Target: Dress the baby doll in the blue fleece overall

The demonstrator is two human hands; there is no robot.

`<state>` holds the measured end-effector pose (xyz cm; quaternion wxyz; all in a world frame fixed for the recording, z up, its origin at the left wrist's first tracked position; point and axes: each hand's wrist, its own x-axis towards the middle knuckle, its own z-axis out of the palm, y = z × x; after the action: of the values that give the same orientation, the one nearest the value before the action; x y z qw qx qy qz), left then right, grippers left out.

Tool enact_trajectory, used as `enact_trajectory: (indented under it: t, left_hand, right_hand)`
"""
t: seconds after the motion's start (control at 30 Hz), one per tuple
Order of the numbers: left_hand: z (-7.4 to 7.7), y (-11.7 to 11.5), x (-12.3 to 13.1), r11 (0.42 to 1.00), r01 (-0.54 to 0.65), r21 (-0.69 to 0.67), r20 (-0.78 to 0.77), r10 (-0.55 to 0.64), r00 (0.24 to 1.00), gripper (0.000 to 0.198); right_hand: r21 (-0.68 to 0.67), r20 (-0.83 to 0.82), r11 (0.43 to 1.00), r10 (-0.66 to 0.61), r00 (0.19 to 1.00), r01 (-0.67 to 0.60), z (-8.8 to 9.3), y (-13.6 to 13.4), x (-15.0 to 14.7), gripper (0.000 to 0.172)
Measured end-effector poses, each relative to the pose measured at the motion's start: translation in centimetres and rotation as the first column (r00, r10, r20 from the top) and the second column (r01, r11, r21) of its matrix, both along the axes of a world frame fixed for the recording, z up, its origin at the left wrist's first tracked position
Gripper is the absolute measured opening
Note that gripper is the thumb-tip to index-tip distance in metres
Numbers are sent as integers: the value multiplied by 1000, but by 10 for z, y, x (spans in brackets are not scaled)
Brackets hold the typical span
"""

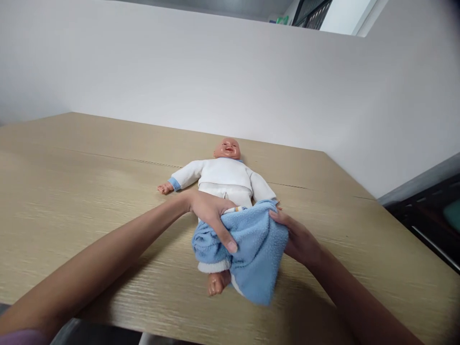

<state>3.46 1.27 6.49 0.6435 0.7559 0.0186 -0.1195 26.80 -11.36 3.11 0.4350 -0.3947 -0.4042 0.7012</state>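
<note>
Right there on the wood-grain table (143,230), a baby doll (225,178) lies on its back, head (229,148) toward the white wall (201,72) and feet toward the person bending over it. It wears a white long-sleeved top (221,167), with a blue cuff (174,183) at the wrist of the arm stretched out on the person's left. Below the hem, another white garment (237,195) covers the hips.

Blue fleece trousers (253,239) are bunched around the doll's lower body. One leg is crumpled, its white cuff (214,266) circling an ankle, and a bare foot (217,283) pokes out toward the near edge of the table. The other side of the cloth spreads out broad and droops to a corner; I can't see a foot there.

The person's left hand (212,211) lies across the doll's hip, thumb extended over the blue fleece and fingers out of sight beneath it, so I can't tell whether they are closed on anything. The right hand (298,239) is gripping the opposite edge of the trousers, fingertips pressed over the fabric near the doll's sleeve end.

A bit of purple sleeve (27,337) shows at the left arm, and a dark rack (427,211) stands beyond the table on the right.
</note>
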Motion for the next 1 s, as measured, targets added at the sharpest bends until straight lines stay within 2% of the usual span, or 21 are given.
enact_trajectory:
  t: [0.13, 0.23, 0.33, 0.4, 0.47, 0.53, 0.57, 0.63, 0.73, 0.83, 0.9, 0.97, 1.0]
  left_hand:
    - [-2, 1, -1, 989, -128, 76, 111, 119, 987, 43]
    - [-3, -1, 0, 981, -177, 82, 193, 159, 968, 48]
    - [-2, -3, 1, 981, -179, 81, 232, 156, 960, 48]
    - [0, -5, 1, 977, -189, 103, 192, 167, 967, 44]
    - [2, -5, 0, 979, -164, 122, 103, 152, 983, 44]
    - [3, -5, -1, 986, -124, 111, 18, 123, 992, 51]
    - [3, -5, -2, 988, -115, 103, -10, 117, 993, 55]
    - [1, -4, -3, 985, -137, 102, -17, 139, 990, 56]
    - [-4, -1, -5, 975, -196, 107, 63, 190, 980, 52]
    - [-8, 0, -6, 969, -236, 76, 191, 218, 957, 54]
    - [-9, 0, -7, 971, -232, 51, 213, 216, 953, 56]
    - [-11, 0, -7, 975, -222, 30, 155, 215, 964, 55]
    - [-12, 0, -7, 975, -220, 11, 112, 217, 970, 55]
  right_hand:
    - [33, 145, 986, 156, 977, -163, -7, -2, 9, 60]
    - [85, 259, 937, 307, 916, -338, -8, -6, 19, 71]
    - [86, 364, 898, 375, 853, -432, -6, -12, 20, 63]
    - [93, 323, 933, 301, 897, -347, -5, -14, 16, 55]
    - [104, 179, 980, 152, 972, -172, -4, -14, 10, 49]
    - [75, 21, 997, 24, 999, -26, -4, -11, 5, 43]
    - [42, -36, 999, 2, 999, -1, -4, -10, 3, 42]
    - [-19, -80, 1000, 16, 997, -18, -6, -7, 1, 42]
    - [-31, 11, 998, 55, 998, -55, -13, -6, 5, 43]
    - [22, 145, 980, 190, 971, -195, -21, -8, 15, 63]
    - [59, 166, 957, 271, 948, -284, -24, -11, 22, 79]
    - [83, 126, 956, 268, 955, -280, -24, -13, 24, 89]
    - [80, 97, 965, 242, 965, -250, -23, -13, 23, 89]
